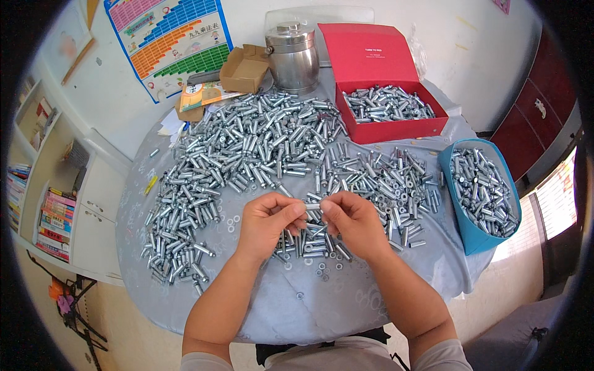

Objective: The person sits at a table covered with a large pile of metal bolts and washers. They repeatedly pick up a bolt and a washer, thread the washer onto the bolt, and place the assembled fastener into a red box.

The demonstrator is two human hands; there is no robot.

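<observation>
Over the near middle of the table, my left hand (265,226) and my right hand (359,224) meet fingertip to fingertip. Between them they pinch a short silvery sleeve anchor (313,206), level, one end in each hand; the fingers cover most of it. Just beyond and beneath the hands spreads a big heap of similar sleeve anchors (247,139). A looser pile (383,176) of anchors with washers among them lies to the right. Several loose washers (322,269) are scattered on the cloth close to my hands.
A red box (396,131) with its lid up and a teal fabric bin (473,238), both full of anchors, stand at back right and right. Behind the heap are a steel pot (291,59) and a cardboard box (243,69). A grey cloth (167,303) covers the round table.
</observation>
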